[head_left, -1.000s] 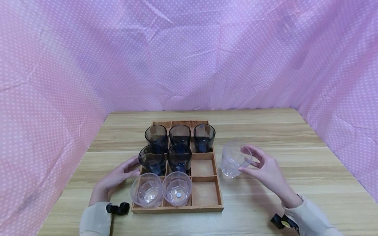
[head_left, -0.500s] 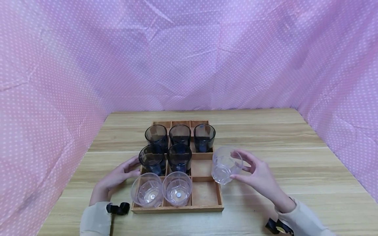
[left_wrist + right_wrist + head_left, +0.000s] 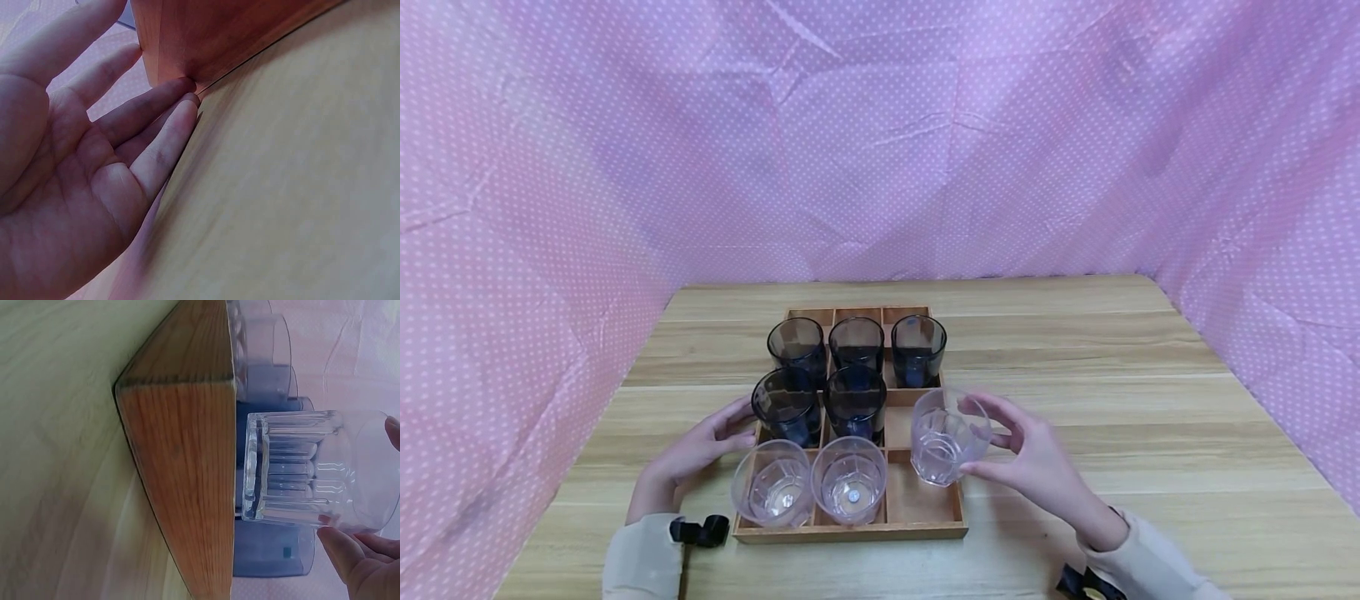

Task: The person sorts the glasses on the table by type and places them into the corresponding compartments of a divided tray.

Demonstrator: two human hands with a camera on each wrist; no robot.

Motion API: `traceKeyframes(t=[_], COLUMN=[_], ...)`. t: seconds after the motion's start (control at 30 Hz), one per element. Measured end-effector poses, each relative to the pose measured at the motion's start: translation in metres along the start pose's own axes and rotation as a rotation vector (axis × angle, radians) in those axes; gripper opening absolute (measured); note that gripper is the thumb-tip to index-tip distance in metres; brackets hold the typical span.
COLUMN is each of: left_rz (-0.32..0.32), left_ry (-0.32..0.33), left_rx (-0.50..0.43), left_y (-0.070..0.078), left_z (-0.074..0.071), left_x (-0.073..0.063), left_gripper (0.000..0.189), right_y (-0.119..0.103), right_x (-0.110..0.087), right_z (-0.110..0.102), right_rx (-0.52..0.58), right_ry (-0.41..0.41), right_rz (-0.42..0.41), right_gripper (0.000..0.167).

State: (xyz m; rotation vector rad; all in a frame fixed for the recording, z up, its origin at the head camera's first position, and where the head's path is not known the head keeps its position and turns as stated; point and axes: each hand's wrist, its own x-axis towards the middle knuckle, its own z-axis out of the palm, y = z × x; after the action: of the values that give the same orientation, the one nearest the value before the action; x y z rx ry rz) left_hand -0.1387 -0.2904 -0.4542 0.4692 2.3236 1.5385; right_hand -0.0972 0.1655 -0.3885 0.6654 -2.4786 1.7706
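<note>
My right hand (image 3: 1018, 446) pinches a clear glass (image 3: 946, 442) near its rim, thumb on one side and fingers on the other. In the right wrist view the clear glass (image 3: 300, 469) hangs just above the side wall of the wooden divided tray (image 3: 181, 462). My left hand (image 3: 700, 446) rests at the tray's left side; in the left wrist view its fingertips (image 3: 184, 112) touch the outer wall (image 3: 187, 44), fingers nearly straight. Two clear glasses, left (image 3: 772, 483) and middle (image 3: 850, 481), stand in the tray's front row.
Several dark glasses (image 3: 855, 404) fill the tray's middle-left cells and the row behind. The front-right cell (image 3: 921, 504) shows its bare bottom below the held glass. A wooden table (image 3: 1112, 375) surrounds the tray, with a pink dotted cloth (image 3: 880, 167) behind.
My right hand has carried the clear glass leftward and toward me, from beside the tray to over its right column. The left hand stays put.
</note>
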Motion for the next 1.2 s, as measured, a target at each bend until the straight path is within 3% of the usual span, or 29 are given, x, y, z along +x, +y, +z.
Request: traceKeyframes(t=[0.17, 0.43, 1.03, 1.2], left_rz=[-0.005, 0.024, 0.005, 0.027], left_ry=[0.001, -0.025, -0.007, -0.018], left_rx=[-0.001, -0.053, -0.032, -0.034], left_y=[-0.001, -0.004, -0.001, 0.000], left_z=[0.000, 0.000, 0.000, 0.000], left_x=[0.001, 0.004, 0.002, 0.001], left_gripper=[0.073, 0.073, 0.072, 0.072], right_y=[-0.001, -0.003, -0.002, 0.001], right_x=[-0.001, -0.002, -0.007, -0.007], right_z=[0.007, 0.014, 0.021, 0.022], right_rx=[-0.028, 0.013, -0.014, -0.016], right_ry=[-0.006, -0.030, -0.073, -0.079], right_rz=[0.003, -0.010, 0.054, 0.050], right_gripper=[0.074, 0.076, 0.077, 0.078])
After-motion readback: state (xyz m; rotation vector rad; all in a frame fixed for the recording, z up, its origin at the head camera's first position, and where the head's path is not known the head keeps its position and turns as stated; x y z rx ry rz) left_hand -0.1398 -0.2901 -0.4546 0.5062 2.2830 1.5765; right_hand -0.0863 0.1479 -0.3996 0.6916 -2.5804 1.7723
